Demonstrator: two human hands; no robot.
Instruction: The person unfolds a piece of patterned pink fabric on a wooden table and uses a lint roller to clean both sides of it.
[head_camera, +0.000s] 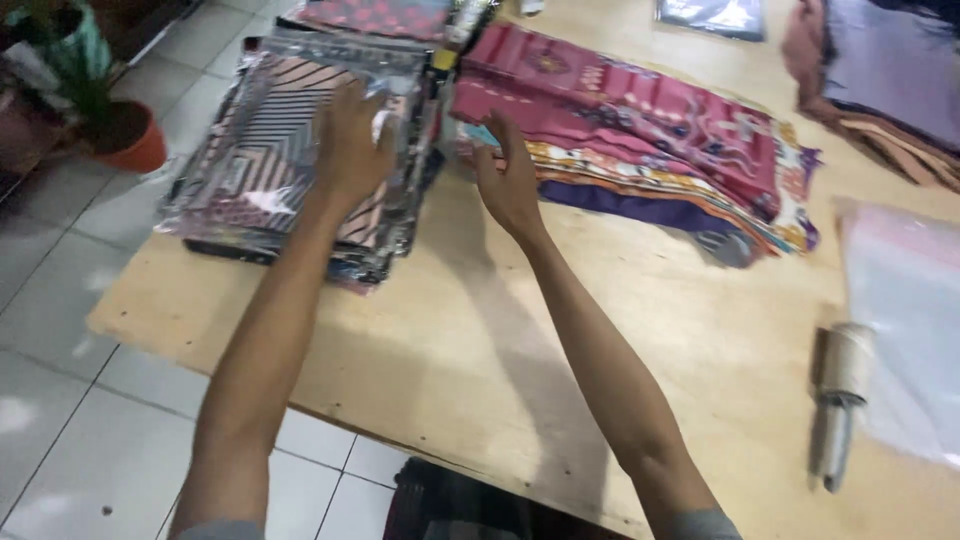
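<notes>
Left hand (352, 140) is pressing flat on the bagged cloth stack (290, 150), right hand (508, 180) is hovering open and empty, while loose folded cloths (650, 140) are waiting unbagged on the right.

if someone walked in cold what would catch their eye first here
Probably the left hand pressed flat on a tall stack of plastic-wrapped patterned cloths at the far left corner of the wooden table. Next, the right hand, open beside a spread pile of pink and multicoloured fabrics at the table's middle. A tape dispenser lies near the right edge.
</notes>
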